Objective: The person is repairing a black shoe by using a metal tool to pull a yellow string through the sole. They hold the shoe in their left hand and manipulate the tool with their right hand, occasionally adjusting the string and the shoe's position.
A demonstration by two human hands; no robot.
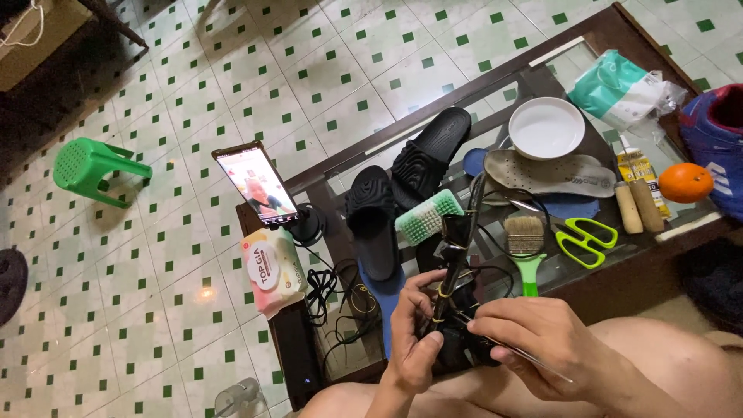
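Observation:
My left hand grips a black, strap-like piece of footwear that stands upright in front of me, with a thin yellow thread around it. My right hand pinches a thin metal needle-like tool against the lower part of that black piece. Both hands are low in the head view, just above my bare knees. The bottom of the black piece is hidden behind my fingers.
On the glass-topped table lie two black slides, a green scrub brush, a green-handled brush, green scissors, a grey insole, a white bowl, an orange, a phone on a stand and a wipes pack. A green stool stands on the tiled floor.

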